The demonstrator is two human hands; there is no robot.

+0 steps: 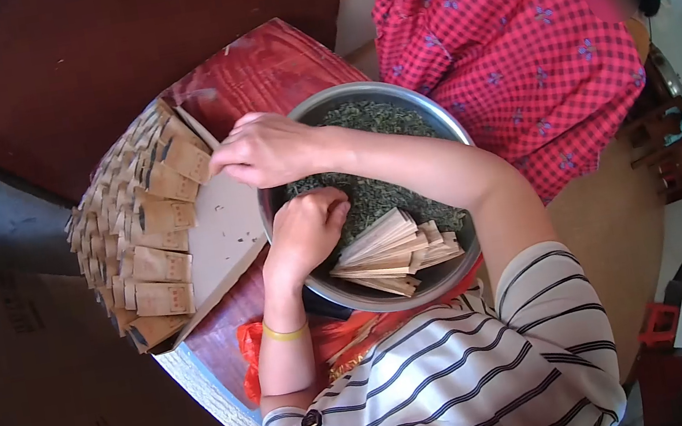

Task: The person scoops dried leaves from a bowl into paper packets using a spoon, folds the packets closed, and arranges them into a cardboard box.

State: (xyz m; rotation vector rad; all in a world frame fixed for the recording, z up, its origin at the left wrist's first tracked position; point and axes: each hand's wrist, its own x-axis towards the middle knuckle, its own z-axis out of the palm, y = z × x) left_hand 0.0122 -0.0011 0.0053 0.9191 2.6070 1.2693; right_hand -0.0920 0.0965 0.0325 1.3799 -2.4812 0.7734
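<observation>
A large metal basin [442, 121] holds dark green dried leaves [376, 123], with a fanned stack of flat brown paper packets [391, 249] lying on them. My left hand [305, 229] is curled closed over the leaves at the basin's left side; whatever is in its fingers is hidden. Across the basin reaches my right arm. My right hand [264, 149] is pinched at the edge of a filled paper packet [188, 159] in the shallow cardboard box [225, 240]. Overlapping rows of similar packets [157, 264] fill the box's left part.
Box and basin stand on a red wooden table [268, 64]. Red plastic [252, 352] lies by my left forearm. Pink checked cloth [512, 52] on another person is close beyond the basin. A large printed carton [57, 392] is at lower left, a red stool [660, 323] at right.
</observation>
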